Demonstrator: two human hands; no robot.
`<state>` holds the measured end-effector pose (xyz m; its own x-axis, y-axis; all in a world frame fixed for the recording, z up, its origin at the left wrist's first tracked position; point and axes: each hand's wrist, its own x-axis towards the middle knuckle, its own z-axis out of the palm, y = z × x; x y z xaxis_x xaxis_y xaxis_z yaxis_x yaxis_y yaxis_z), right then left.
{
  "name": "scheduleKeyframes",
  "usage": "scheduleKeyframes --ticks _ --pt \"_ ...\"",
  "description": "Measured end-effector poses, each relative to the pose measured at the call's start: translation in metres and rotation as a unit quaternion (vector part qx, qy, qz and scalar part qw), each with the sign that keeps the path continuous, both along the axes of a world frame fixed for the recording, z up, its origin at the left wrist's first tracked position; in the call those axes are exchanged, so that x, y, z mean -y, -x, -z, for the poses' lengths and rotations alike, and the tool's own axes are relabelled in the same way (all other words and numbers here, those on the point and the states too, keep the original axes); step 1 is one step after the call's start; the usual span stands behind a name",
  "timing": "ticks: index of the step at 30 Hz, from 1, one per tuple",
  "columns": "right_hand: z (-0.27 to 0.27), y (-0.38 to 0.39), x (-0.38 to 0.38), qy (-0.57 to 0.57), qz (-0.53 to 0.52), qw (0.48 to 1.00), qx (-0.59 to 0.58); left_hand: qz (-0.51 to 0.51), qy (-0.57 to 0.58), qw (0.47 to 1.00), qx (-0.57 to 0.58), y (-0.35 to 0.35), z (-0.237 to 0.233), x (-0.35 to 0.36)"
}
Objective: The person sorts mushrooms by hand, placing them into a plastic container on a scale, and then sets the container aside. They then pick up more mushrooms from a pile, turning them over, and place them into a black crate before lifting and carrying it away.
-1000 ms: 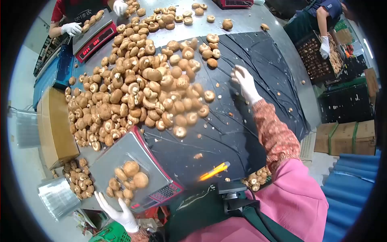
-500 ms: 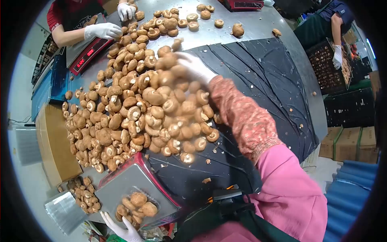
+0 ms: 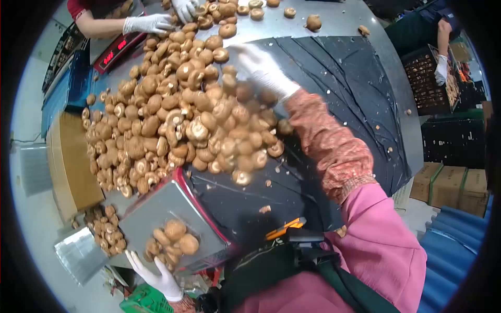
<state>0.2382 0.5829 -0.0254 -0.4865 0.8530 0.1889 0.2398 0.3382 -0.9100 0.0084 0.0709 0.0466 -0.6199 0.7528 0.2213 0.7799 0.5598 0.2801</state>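
A big heap of brown shiitake mushrooms (image 3: 151, 125) spreads over the table. My right hand (image 3: 261, 68), in a white glove and blurred, is at the heap's upper right edge with fingers stretched out. Just below it, several mushrooms are smeared by motion. My left hand (image 3: 156, 276), also gloved, has its fingers spread at the lower left edge of a red-sided scale (image 3: 156, 208). Close to those fingertips, a small group of mushrooms (image 3: 175, 237) lies on the scale's metal plate.
Across the table, a co-worker's gloved hands (image 3: 148, 24) work beside another scale (image 3: 112, 55). Black plastic sheeting (image 3: 339, 104) covers the right side. An orange-handled cutter (image 3: 284, 228) lies near my body. At right, another person's hand touches a mushroom crate (image 3: 425, 78). A cardboard box (image 3: 78, 161) stands left.
The view has shifted, so the table appears higher. My right hand has drawn slightly right from the heap, and mushrooms there have moved. The co-worker's hands are now closer together. My left hand stays by the scale.
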Motion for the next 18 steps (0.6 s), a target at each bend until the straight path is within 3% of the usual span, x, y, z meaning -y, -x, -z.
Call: scheduleKeyframes --ticks 1,3,5,8,9,10,11,12,13,14,15,18 --pt "0.01 -0.027 -0.009 -0.064 0.04 0.997 -0.023 -0.005 -0.008 1.0 0.009 -0.004 -0.004 -0.003" --pt "0.062 -0.082 -0.04 -0.015 0.124 0.986 -0.112 0.009 -0.03 0.999 0.011 -0.002 0.003 0.002" --pt "0.077 -0.126 -0.026 0.021 0.196 0.973 -0.123 0.013 -0.03 0.999 0.019 -0.001 0.009 0.005" --pt "0.106 -0.146 0.017 -0.065 0.247 0.965 0.054 0.027 -0.053 0.998 0.032 -0.006 0.011 -0.004" --pt "0.109 -0.133 0.041 -0.004 0.249 0.968 0.042 0.031 -0.053 0.998 0.03 -0.006 0.012 -0.004" --pt "0.119 -0.12 0.059 -0.126 0.218 0.961 0.11 0.036 -0.054 0.998 0.028 -0.005 0.013 -0.004" --pt "0.108 -0.102 0.083 -0.104 0.178 0.971 0.125 0.042 -0.055 0.997 0.025 -0.005 0.013 -0.005" --pt "0.099 -0.073 0.11 -0.013 0.141 0.989 0.048 0.038 -0.059 0.997 0.028 -0.006 0.013 -0.006" --pt "0.113 -0.056 0.125 -0.114 0.121 0.981 0.104 0.036 -0.063 0.997 0.033 -0.008 0.012 -0.007" --pt "0.105 -0.045 0.141 -0.174 0.095 0.976 0.089 0.033 -0.067 0.996 0.038 -0.01 0.01 -0.008" --pt "0.106 -0.031 0.146 -0.008 0.097 0.995 0.014 0.03 -0.062 0.997 0.036 -0.012 0.009 -0.008" --pt "0.102 -0.018 0.161 0.022 0.043 0.999 0.002 0.027 -0.055 0.998 0.026 -0.012 0.005 -0.003"
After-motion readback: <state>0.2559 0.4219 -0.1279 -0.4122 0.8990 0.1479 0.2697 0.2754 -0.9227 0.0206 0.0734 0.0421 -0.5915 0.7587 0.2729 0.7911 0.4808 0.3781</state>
